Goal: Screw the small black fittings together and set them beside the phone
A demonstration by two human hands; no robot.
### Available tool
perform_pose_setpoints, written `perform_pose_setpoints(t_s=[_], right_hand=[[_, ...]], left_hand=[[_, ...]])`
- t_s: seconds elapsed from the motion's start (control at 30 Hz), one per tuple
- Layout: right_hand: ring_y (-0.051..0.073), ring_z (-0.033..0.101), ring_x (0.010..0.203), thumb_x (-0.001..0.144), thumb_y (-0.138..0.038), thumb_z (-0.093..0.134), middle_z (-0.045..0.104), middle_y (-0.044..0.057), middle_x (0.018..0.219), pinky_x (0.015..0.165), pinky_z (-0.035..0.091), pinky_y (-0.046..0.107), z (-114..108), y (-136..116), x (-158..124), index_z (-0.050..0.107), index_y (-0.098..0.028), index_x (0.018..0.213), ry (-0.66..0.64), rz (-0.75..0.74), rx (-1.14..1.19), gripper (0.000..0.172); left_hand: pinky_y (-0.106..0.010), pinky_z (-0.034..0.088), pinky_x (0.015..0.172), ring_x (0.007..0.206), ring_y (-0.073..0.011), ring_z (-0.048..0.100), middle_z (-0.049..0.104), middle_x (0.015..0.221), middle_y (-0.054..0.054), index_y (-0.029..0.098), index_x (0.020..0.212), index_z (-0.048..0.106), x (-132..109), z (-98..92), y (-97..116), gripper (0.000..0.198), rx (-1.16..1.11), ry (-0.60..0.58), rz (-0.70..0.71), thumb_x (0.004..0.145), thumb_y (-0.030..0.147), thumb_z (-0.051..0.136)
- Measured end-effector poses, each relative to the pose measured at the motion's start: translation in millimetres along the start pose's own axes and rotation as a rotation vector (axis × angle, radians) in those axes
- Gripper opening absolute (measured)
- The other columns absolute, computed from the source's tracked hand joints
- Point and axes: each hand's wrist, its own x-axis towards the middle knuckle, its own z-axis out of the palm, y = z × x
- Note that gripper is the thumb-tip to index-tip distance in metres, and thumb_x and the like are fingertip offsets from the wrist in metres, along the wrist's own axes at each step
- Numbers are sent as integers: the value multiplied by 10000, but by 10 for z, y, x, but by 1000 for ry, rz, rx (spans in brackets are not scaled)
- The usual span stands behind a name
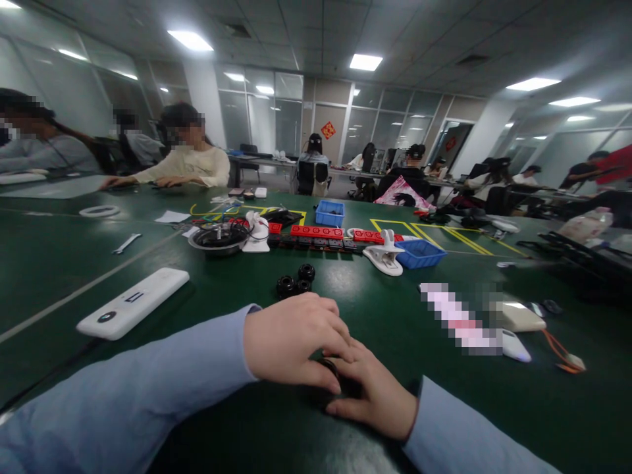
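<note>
My left hand (299, 339) arches from the left, its fingers bent over the fingers of my right hand (372, 392). Between the two thumbs shows the curved edge of a dark round part (328, 366), mostly covered by the fingers. My right hand curls round this part from the right, low over the green table (237, 421). Just beyond my left hand sits a small group of black wheel-like parts (296, 284) with holes in their middles.
Farther back are a red power strip (316, 232), blue bins (419, 253), white clamps (385, 255) and a metal bowl (217, 242) with dark parts. A white power bank (133, 303) and a wrench (127, 243) lie left; a phone (513, 345) lies right. People sit around.
</note>
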Motion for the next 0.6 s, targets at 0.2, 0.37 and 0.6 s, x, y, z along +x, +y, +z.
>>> perform_pose_setpoints(t_s=[0.2, 0.37, 0.6], right_hand=[[251, 489, 1010, 684, -400, 707, 575, 71, 1083, 883, 375, 430, -1, 2, 0, 616, -245, 1082, 1, 17, 69, 437], [241, 489, 970, 703, -409, 689, 576, 67, 1049, 850, 390, 410, -5, -5, -5, 638, -241, 1030, 1, 29, 101, 370], [242, 481, 988, 692, -390, 701, 572, 67, 1072, 866, 383, 411, -28, -28, 2, 634, -234, 1042, -18, 42, 108, 390]], left_hand=[[-327, 393, 790, 1009, -226, 525, 617, 1135, -33, 255, 1120, 596, 31, 138, -86, 482, -2, -221, -6, 669, 295, 760], [-315, 379, 696, 915, -188, 572, 681, 983, 7, 252, 1033, 638, 55, 206, -74, 357, 61, -214, -19, 695, 293, 743], [-299, 353, 641, 872, -179, 591, 691, 920, 10, 231, 983, 650, 75, 184, -4, 301, 106, -230, -56, 700, 281, 739]])
